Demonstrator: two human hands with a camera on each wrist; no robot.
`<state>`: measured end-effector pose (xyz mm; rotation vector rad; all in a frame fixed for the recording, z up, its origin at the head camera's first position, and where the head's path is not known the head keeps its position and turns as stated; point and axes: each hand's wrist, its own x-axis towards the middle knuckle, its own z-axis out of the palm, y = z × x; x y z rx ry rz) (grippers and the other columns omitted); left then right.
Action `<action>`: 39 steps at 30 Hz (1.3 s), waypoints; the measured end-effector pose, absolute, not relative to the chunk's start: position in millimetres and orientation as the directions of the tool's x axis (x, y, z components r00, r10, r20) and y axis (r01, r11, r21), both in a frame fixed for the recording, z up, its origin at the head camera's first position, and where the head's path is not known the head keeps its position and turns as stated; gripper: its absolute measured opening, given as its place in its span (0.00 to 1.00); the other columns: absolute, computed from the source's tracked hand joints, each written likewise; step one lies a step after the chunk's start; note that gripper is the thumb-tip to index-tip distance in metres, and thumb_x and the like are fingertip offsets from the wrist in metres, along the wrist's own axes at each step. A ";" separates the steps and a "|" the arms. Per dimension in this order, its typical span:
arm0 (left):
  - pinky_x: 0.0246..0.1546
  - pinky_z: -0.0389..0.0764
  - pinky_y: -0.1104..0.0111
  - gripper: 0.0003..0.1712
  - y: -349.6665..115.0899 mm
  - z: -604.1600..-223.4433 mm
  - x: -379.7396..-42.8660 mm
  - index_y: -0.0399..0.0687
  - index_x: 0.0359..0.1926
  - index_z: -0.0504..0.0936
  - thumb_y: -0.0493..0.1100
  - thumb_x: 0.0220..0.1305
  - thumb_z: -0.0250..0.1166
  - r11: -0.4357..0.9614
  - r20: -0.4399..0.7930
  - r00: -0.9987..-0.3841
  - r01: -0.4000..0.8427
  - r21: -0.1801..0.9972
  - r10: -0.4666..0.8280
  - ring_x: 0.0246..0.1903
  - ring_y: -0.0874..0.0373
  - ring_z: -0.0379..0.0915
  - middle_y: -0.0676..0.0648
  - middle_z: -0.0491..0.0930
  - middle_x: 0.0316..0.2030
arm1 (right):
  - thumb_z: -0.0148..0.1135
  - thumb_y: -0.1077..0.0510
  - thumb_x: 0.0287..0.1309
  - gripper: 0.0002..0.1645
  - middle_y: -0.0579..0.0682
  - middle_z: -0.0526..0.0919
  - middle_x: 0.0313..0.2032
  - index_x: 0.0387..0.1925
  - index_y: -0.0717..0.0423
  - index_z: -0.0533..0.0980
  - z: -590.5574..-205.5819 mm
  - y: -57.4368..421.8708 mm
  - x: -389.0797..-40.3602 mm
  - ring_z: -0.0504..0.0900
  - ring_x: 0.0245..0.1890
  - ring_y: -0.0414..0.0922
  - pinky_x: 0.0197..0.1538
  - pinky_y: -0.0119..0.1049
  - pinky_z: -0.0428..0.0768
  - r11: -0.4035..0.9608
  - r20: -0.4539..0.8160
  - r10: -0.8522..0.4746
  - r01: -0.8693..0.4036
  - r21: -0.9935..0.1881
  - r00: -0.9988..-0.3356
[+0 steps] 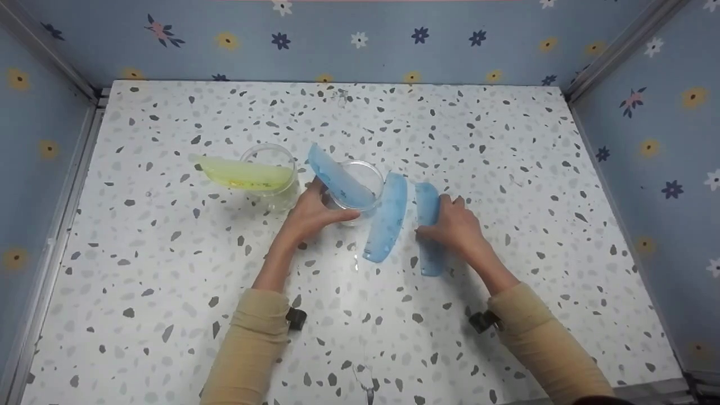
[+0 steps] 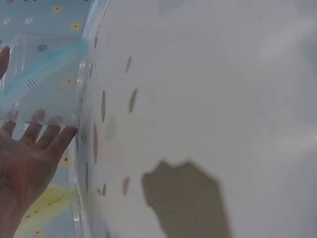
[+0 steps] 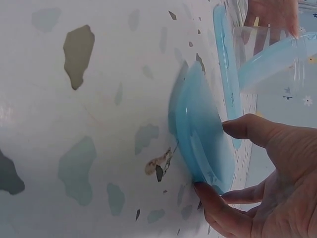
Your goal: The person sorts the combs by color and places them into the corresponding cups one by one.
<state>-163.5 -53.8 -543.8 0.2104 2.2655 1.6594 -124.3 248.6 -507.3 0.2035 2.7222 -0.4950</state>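
My left hand (image 1: 315,214) grips a clear plastic cup (image 1: 363,163), thumb on the near side and fingers round the left. A blue comb (image 1: 340,180) leans inside that cup, its upper end sticking out over the rim to the back left. My right hand (image 1: 458,225) pinches another blue comb (image 1: 428,197) between thumb and fingers; in the right wrist view this comb stands tilted on its edge, close to the table. Between the cup and my right hand lies a third blue comb (image 1: 388,216), flat on the table.
Left of my left hand stands a second clear cup (image 1: 267,146) with a yellow-green comb (image 1: 247,171) leaning in it. The table (image 1: 169,281) is white with grey speckles. Blue flowered panels (image 1: 360,62) border its back and sides.
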 end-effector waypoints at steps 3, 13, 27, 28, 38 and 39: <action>0.83 0.54 0.53 0.69 -54.3 -543.0 -165.1 0.58 0.81 0.53 0.61 0.42 0.84 0.316 -0.173 -0.934 -0.070 0.946 0.313 0.79 0.48 0.55 0.45 0.62 0.78 | 0.74 0.41 0.51 0.58 0.71 0.73 0.59 0.73 0.69 0.59 -507.7 249.0 -124.7 0.78 0.54 0.64 0.62 0.59 0.79 0.926 -0.383 0.077 0.209 -0.315 -0.920; 0.83 0.52 0.54 0.66 -54.9 -541.5 -168.0 0.58 0.81 0.54 0.56 0.45 0.84 0.313 -0.188 -0.921 -0.077 0.947 0.340 0.80 0.49 0.54 0.45 0.62 0.78 | 0.75 0.40 0.48 0.61 0.70 0.73 0.60 0.74 0.67 0.58 -508.5 253.2 -126.2 0.77 0.57 0.65 0.64 0.59 0.78 0.914 -0.397 0.076 0.223 -0.338 -0.915; 0.82 0.55 0.55 0.70 -55.7 -542.1 -167.1 0.58 0.81 0.52 0.60 0.44 0.84 0.311 -0.189 -0.920 -0.079 0.947 0.343 0.80 0.50 0.54 0.45 0.61 0.78 | 0.72 0.44 0.49 0.62 0.70 0.69 0.66 0.78 0.62 0.53 -502.6 255.6 -129.2 0.76 0.59 0.65 0.66 0.60 0.77 0.875 -0.349 0.125 0.269 -0.402 -0.929; 0.83 0.54 0.56 0.70 -55.6 -542.0 -166.9 0.59 0.81 0.51 0.60 0.44 0.84 0.309 -0.188 -0.921 -0.079 0.948 0.342 0.80 0.50 0.54 0.46 0.61 0.79 | 0.72 0.45 0.48 0.61 0.70 0.70 0.65 0.78 0.61 0.54 -501.8 255.3 -129.3 0.77 0.58 0.64 0.65 0.59 0.78 0.871 -0.337 0.128 0.268 -0.411 -0.933; 0.83 0.54 0.53 0.69 -55.8 -543.1 -167.7 0.59 0.81 0.53 0.58 0.44 0.84 0.289 -0.180 -0.921 -0.078 0.954 0.345 0.79 0.48 0.56 0.45 0.63 0.77 | 0.70 0.47 0.48 0.58 0.66 0.72 0.59 0.78 0.58 0.56 -493.1 253.8 -132.6 0.77 0.49 0.58 0.55 0.54 0.82 0.847 -0.219 0.132 0.225 -0.482 -0.967; 0.82 0.54 0.53 0.69 -55.9 -543.1 -167.7 0.59 0.81 0.53 0.58 0.43 0.84 0.287 -0.180 -0.922 -0.079 0.955 0.343 0.79 0.48 0.56 0.45 0.63 0.77 | 0.70 0.47 0.48 0.58 0.65 0.73 0.59 0.78 0.58 0.56 -492.2 253.5 -133.3 0.77 0.49 0.58 0.54 0.53 0.82 0.845 -0.213 0.132 0.223 -0.487 -0.968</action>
